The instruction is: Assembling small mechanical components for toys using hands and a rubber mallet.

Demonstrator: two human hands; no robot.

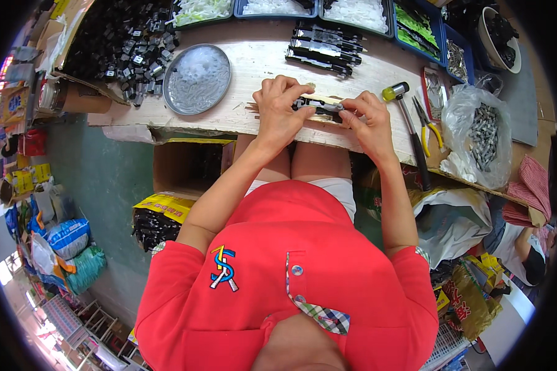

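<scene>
Over the table's near edge, both my hands work on a long, narrow black part with a silvery strip (319, 106). At its left end, the fingers of my left hand (277, 114) are closed on it, thumb pressed along the near side. My right hand (370, 120) pinches the other end between thumb and fingers. The fingers partly cover both ends. Just beyond lie several similar black parts (323, 51), side by side in a row. To the left sits a round metal dish (224, 93) with a clear, jelly-like substance in it.
A hammer (408, 117) and yellow-handled pliers (428, 127) lie to the right, beside a clear bag of small metal parts (484, 136). Black pieces (127, 49) are heaped at left. Trays of white pieces (358, 13) and green pieces (416, 28) line the back. An open carton (172, 166) stands below.
</scene>
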